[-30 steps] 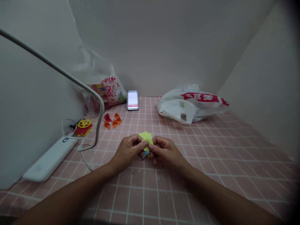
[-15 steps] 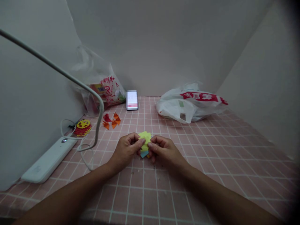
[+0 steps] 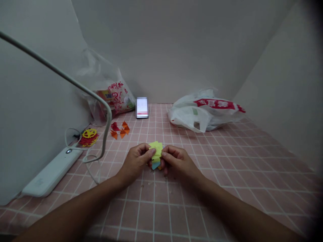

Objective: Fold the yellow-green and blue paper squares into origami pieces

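Right grip (image 3: 181,163) pinching paper (image 3: 156,147) edge, bag (image 3: 190,112) apart

The yellow piece (image 3: 156,146) looked like matt paper, the red-banded bag (image 3: 188,116) thin, crinkled plastic, the long white device (image 3: 50,176) smooth plastic, the table (image 3: 147,213) matt.

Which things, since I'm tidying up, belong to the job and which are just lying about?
In the job: yellow paper and blue paper, between left hand and right hand; probably orange pieces, red piece.
Seemingly lying about: phone, left bag, right bag, cable, white device, cutouts.
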Motion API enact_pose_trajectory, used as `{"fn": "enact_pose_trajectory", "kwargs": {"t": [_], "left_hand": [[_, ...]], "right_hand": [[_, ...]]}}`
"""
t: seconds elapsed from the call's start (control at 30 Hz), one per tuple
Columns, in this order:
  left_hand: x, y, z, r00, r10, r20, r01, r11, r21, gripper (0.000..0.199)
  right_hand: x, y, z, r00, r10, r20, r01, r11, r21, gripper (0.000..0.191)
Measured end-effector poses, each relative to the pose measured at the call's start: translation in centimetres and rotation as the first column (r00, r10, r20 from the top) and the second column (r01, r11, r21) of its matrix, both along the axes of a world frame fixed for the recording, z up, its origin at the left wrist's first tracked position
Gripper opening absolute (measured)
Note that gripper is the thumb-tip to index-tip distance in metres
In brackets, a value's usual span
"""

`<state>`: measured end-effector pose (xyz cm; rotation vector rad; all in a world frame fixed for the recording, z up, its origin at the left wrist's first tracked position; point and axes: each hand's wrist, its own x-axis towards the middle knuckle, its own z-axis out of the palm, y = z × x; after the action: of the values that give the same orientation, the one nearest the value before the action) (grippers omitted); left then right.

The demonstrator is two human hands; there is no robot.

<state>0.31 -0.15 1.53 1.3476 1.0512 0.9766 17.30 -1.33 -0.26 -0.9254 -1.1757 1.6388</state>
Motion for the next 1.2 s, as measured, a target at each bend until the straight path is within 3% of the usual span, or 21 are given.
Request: {"fn": "enact_pose_trajectory", "kwargs": {"t": [0.2, 0.4, 0.6, 0.87, 1.2], "left_hand": [[0.0, -0.09, -0.05, 0.999, 0.003, 0.055, -0.001, 0.999, -0.045, 0.031], [-0.06, 0.06, -0.42, 0.996, -0.06, 0.063, 0.065, 0.995, -0.072, 0.029], [-0.1, 0.22, -0.54, 0.987, -0.159, 0.02, 0.16, 0.983, -0.094, 0.029], [-0.16, 0.02, -0.8, 0.997, -0.073, 0.021, 0.074, 0.994, -0.078, 0.029], [-0.02, -0.16, -0.48, 0.993, -0.077, 0.091, 0.086, 0.991, -0.103, 0.027]], "right_hand": [[-0.08, -0.04, 0.0, 1.0, 0.007, 0.009, -0.007, 1.0, 0.004, 0.024], [-0.07, -0.08, 0.34, 0.995, -0.085, -0.046, 0.084, 0.996, -0.033, 0.023], [0.02, 0.05, 0.38, 0.991, -0.133, 0.014, 0.133, 0.991, -0.005, 0.02], [-0.01, 0.11, -0.12, 0.998, -0.051, -0.027, 0.051, 0.999, 0.0, 0.022], [0.11, -0.02, -0.08, 0.998, -0.03, -0.059, 0.03, 1.0, 0.008, 0.023]]}}
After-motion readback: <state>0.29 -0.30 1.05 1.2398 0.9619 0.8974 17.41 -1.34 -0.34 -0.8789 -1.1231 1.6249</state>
